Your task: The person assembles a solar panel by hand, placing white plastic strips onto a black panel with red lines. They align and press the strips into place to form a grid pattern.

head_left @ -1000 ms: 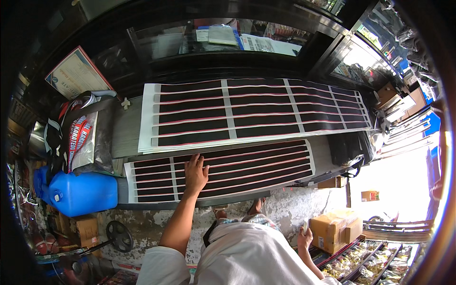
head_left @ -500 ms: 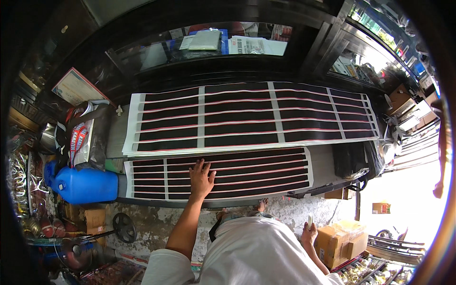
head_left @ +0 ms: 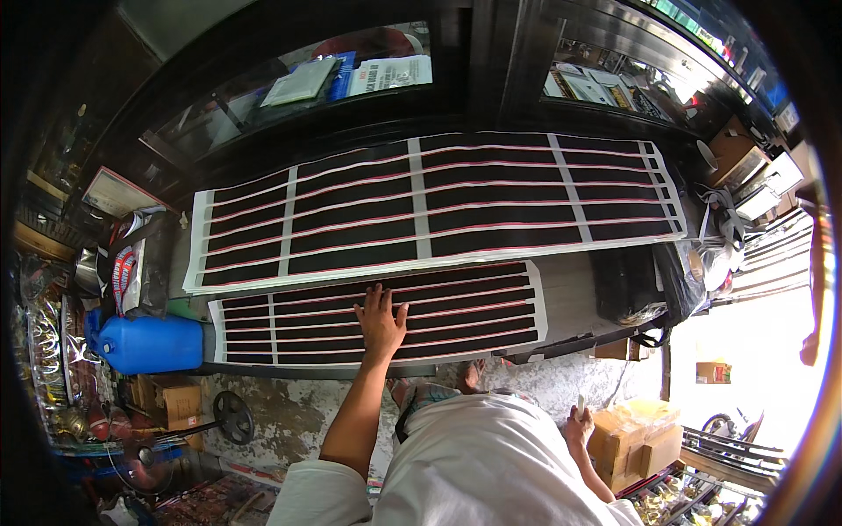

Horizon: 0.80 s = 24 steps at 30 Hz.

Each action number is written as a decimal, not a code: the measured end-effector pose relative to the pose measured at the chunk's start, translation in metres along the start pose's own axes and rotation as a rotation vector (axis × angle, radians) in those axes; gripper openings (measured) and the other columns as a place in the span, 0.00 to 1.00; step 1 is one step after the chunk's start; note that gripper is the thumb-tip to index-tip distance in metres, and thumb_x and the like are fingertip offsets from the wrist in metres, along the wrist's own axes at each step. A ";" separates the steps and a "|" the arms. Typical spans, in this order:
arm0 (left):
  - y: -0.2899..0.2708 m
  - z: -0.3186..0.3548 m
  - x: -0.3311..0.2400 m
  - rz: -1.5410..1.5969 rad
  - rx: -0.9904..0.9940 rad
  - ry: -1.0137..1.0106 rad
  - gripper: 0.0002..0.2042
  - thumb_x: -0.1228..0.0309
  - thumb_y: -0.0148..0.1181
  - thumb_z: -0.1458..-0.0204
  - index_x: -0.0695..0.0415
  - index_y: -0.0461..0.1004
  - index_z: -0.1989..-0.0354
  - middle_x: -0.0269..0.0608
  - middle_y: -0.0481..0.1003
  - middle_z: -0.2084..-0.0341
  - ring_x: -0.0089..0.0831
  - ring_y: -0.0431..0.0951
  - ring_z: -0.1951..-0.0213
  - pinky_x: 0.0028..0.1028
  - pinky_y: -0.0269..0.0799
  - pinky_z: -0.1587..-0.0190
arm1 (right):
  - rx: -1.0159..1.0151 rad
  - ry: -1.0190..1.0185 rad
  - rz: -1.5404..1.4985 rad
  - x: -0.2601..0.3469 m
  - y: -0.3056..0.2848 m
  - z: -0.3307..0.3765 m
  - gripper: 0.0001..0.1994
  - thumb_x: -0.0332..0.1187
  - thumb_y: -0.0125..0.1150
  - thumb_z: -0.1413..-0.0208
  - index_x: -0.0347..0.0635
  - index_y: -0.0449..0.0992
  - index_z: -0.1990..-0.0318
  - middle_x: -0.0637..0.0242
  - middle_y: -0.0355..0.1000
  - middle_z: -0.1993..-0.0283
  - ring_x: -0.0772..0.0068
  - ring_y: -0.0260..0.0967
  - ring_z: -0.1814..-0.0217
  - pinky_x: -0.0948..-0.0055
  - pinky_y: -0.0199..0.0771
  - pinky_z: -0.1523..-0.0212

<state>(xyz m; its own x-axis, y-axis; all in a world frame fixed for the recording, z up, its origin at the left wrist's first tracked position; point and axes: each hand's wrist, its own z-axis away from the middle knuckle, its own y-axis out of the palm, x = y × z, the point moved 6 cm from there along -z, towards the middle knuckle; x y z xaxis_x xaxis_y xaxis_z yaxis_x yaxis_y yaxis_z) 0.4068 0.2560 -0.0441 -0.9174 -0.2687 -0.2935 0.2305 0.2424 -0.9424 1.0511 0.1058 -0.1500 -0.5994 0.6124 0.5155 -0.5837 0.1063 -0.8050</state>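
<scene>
My left hand (head_left: pixel 382 326) lies with its fingers spread on the smaller printed sheet (head_left: pixel 478 317), close to its middle. That sheet has long black bands parted by thin white and red lines, with a white margin at each end. Beyond it lies a longer stack of similarly banded sheets (head_left: pixel 493 186), crossed by pale grey bars. Down at my right side, beside a cardboard box, my right hand (head_left: pixel 578 430) is closed round a slim white object (head_left: pixel 581 405). Its kind is too small to make out.
A blue jerrycan (head_left: pixel 151 344) stands at the table's left end. Black plastic-wrapped bags (head_left: pixel 633 285) lie at the right end. A taped carton (head_left: pixel 627 447) is by my right forearm. Behind the table is a dark glass-fronted cabinet (head_left: pixel 478 70).
My left hand has slid a little to the right along the smaller sheet. The view has shifted to the right. My right hand still holds the white object low at my side.
</scene>
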 end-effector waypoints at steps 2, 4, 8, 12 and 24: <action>0.000 -0.003 -0.008 -0.036 0.003 -0.043 0.26 0.51 0.61 0.30 0.57 0.76 0.32 0.59 0.69 0.28 0.59 0.65 0.24 0.73 0.57 0.29 | -0.011 -0.006 0.022 -0.009 -0.009 -0.006 0.18 0.44 0.67 0.33 0.33 0.81 0.58 0.45 0.79 0.64 0.41 0.76 0.62 0.49 0.75 0.56; -0.004 0.003 0.002 -0.019 -0.036 -0.059 0.26 0.51 0.61 0.30 0.57 0.77 0.32 0.59 0.70 0.28 0.59 0.66 0.25 0.73 0.58 0.29 | 0.011 -0.039 0.051 0.007 -0.016 -0.003 0.17 0.44 0.67 0.33 0.34 0.81 0.57 0.46 0.79 0.64 0.41 0.76 0.62 0.49 0.75 0.55; -0.006 0.003 0.001 -0.015 -0.056 -0.018 0.25 0.51 0.62 0.30 0.58 0.79 0.34 0.59 0.71 0.29 0.58 0.70 0.27 0.73 0.59 0.29 | 0.032 -0.026 0.088 0.017 -0.022 -0.008 0.17 0.43 0.67 0.32 0.35 0.81 0.57 0.47 0.80 0.63 0.41 0.77 0.62 0.50 0.76 0.55; -0.004 -0.002 -0.028 0.005 0.020 0.014 0.25 0.52 0.62 0.30 0.58 0.79 0.34 0.56 0.71 0.29 0.55 0.68 0.26 0.75 0.57 0.28 | 0.014 -0.087 0.074 -0.002 -0.018 -0.022 0.15 0.43 0.66 0.31 0.36 0.81 0.57 0.53 0.77 0.69 0.56 0.74 0.68 0.55 0.74 0.62; 0.026 -0.021 -0.110 0.075 0.003 0.185 0.24 0.51 0.61 0.30 0.60 0.81 0.40 0.51 0.73 0.33 0.48 0.70 0.28 0.77 0.56 0.29 | 0.094 -0.030 -0.046 -0.019 -0.013 -0.058 0.21 0.45 0.67 0.32 0.30 0.82 0.52 0.44 0.81 0.62 0.41 0.79 0.59 0.52 0.78 0.53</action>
<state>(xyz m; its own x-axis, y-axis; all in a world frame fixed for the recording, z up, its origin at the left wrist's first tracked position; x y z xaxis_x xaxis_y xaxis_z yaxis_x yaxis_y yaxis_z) 0.5069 0.3118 -0.0328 -0.9414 -0.0737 -0.3290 0.3016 0.2521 -0.9195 1.1017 0.1382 -0.1658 -0.5859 0.5845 0.5613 -0.6591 0.0592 -0.7497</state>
